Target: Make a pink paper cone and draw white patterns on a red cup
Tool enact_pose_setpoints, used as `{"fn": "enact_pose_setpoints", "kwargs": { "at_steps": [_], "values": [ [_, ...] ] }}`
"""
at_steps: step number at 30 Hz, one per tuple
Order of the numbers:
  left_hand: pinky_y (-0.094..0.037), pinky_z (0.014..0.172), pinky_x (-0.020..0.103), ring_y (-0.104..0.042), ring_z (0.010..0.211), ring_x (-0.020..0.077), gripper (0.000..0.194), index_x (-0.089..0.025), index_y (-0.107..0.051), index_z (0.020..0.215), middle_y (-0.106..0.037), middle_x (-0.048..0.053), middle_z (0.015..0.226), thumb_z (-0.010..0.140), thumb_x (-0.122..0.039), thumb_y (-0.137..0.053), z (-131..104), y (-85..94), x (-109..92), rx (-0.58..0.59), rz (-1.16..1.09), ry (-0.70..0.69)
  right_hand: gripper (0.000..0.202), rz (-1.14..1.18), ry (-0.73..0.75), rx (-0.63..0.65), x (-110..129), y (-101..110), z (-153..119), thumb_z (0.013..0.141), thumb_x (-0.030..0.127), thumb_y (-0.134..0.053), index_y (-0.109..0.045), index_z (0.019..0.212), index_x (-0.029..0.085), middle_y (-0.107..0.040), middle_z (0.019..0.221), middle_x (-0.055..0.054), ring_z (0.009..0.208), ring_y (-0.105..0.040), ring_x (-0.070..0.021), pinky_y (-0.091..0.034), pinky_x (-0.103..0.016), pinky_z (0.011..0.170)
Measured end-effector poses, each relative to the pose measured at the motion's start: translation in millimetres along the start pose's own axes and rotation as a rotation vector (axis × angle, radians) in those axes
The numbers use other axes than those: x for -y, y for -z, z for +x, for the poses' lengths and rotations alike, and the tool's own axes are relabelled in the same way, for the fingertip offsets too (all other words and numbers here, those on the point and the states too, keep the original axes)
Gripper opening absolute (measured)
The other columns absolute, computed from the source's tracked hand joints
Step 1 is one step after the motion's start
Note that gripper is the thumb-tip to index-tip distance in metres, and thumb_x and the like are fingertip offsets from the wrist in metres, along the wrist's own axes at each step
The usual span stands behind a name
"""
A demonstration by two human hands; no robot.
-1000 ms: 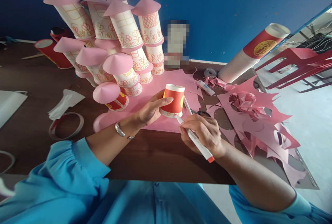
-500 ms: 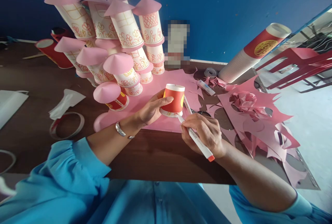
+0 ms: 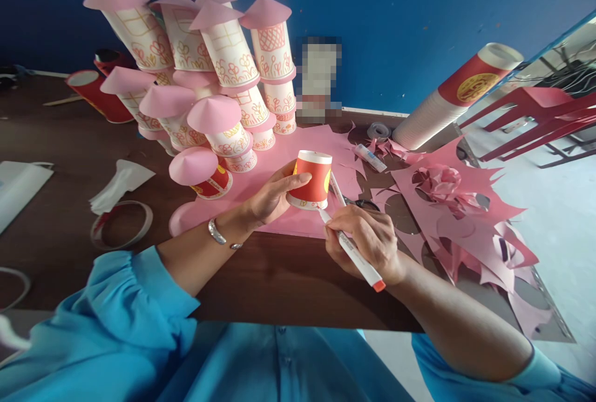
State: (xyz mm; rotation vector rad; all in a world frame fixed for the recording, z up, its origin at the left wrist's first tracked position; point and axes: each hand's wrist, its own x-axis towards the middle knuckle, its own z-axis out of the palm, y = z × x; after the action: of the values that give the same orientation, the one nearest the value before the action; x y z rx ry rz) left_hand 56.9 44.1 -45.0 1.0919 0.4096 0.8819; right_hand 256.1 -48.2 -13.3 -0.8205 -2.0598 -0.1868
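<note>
A red paper cup (image 3: 313, 180) with a white rim band is upside down in my left hand (image 3: 274, 197), the thumb across its front. My right hand (image 3: 365, 237) is closed around a white marker (image 3: 356, 259) with an orange end, its tip at the white band, where small reddish marks show. A second white pen (image 3: 337, 188) slants between the cup and my right hand; whether my fingers hold it I cannot tell. Pink paper (image 3: 298, 226) lies beneath. To the left, a red cup (image 3: 217, 183) wears a pink cone.
Several decorated cup towers (image 3: 233, 58) with pink cones stand at the back left. A tall cup stack (image 3: 433, 113), a glue tube (image 3: 370, 157) and cut pink scraps (image 3: 456, 222) are at the right. A tape ring (image 3: 148, 219) lies at the left.
The marker tip has shifted very slightly at the cup's white band. The view has moved a little; both hands keep their hold.
</note>
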Motion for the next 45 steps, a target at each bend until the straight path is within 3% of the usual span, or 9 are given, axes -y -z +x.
{"fn": "enact_pose_setpoints", "kwargs": {
  "at_steps": [9, 16, 20, 31, 37, 40, 45],
  "values": [
    [-0.058, 0.094, 0.044, -0.074, 0.113, 0.0315, 0.043, -0.018, -0.073, 0.122, -0.079, 0.015, 0.124, 0.098, -0.054, -0.078, 1.1, 2.1, 1.9, 0.007, 0.012, 0.006, 0.025, 0.03, 0.033, -0.02, 0.8, 1.1, 2.1, 0.094, 0.004, -0.067, -0.058, 0.105, 0.025, -0.072, 0.073, 0.004, 0.06, -0.073, -0.0163, -0.059, -0.026, 0.057],
    [-0.058, 0.09, 0.041, -0.075, 0.102, 0.0276, 0.032, -0.02, -0.073, 0.116, -0.08, 0.011, 0.111, 0.101, -0.048, -0.077, 1.8, 0.3, 0.4, 0.012, -0.007, -0.015, 0.025, 0.021, 0.017, 0.013, 0.1, -1.7, -0.5, 0.097, 0.005, -0.066, -0.056, 0.106, 0.026, -0.072, 0.074, 0.004, 0.06, -0.074, -0.0159, -0.059, -0.026, 0.055],
    [-0.058, 0.088, 0.038, -0.073, 0.099, 0.0244, 0.035, -0.019, -0.073, 0.117, -0.08, 0.01, 0.113, 0.099, -0.049, -0.08, 1.8, 0.6, 0.9, -0.001, -0.008, -0.002, 0.023, 0.011, 0.016, 0.02, 0.4, -0.8, 0.6, 0.099, 0.006, -0.064, -0.055, 0.104, 0.026, -0.071, 0.072, 0.005, 0.058, -0.072, -0.0144, -0.057, -0.025, 0.053],
    [-0.058, 0.084, 0.039, -0.071, 0.096, 0.0245, 0.034, -0.019, -0.074, 0.115, -0.077, 0.01, 0.11, 0.1, -0.049, -0.078, 1.0, 4.8, 3.4, 0.012, -0.015, -0.007, 0.022, -0.009, 0.001, 0.016, 0.2, 0.4, 0.3, 0.099, 0.006, -0.062, -0.053, 0.1, 0.026, -0.067, 0.069, 0.005, 0.056, -0.07, -0.0146, -0.055, -0.026, 0.052],
    [-0.06, 0.092, 0.043, -0.074, 0.109, 0.0292, 0.039, -0.019, -0.075, 0.119, -0.078, 0.014, 0.123, 0.1, -0.053, -0.078, 0.3, 4.8, 3.6, 0.002, 0.007, -0.003, 0.022, 0.003, 0.006, 0.008, 0.0, 2.0, 2.3, 0.098, 0.006, -0.062, -0.054, 0.1, 0.026, -0.067, 0.069, 0.005, 0.055, -0.067, -0.0134, -0.054, -0.026, 0.051],
    [-0.06, 0.092, 0.044, -0.076, 0.108, 0.0306, 0.044, -0.019, -0.074, 0.126, -0.08, 0.013, 0.119, 0.099, -0.053, -0.08, 0.8, 1.4, 1.7, 0.005, -0.021, 0.015, 0.022, 0.022, 0.019, -0.012, 1.0, 2.9, 4.0, 0.097, 0.006, -0.063, -0.055, 0.101, 0.026, -0.069, 0.071, 0.005, 0.056, -0.068, -0.0134, -0.056, -0.026, 0.053],
    [-0.059, 0.087, 0.041, -0.076, 0.101, 0.027, 0.038, -0.019, -0.073, 0.121, -0.081, 0.011, 0.113, 0.099, -0.05, -0.08, 1.2, -0.3, 0.7, -0.001, -0.042, -0.002, 0.024, 0.032, 0.012, -0.006, 1.6, 2.4, 3.2, 0.096, 0.006, -0.065, -0.056, 0.103, 0.026, -0.069, 0.072, 0.005, 0.057, -0.069, -0.0133, -0.058, -0.025, 0.055]
  ]
}}
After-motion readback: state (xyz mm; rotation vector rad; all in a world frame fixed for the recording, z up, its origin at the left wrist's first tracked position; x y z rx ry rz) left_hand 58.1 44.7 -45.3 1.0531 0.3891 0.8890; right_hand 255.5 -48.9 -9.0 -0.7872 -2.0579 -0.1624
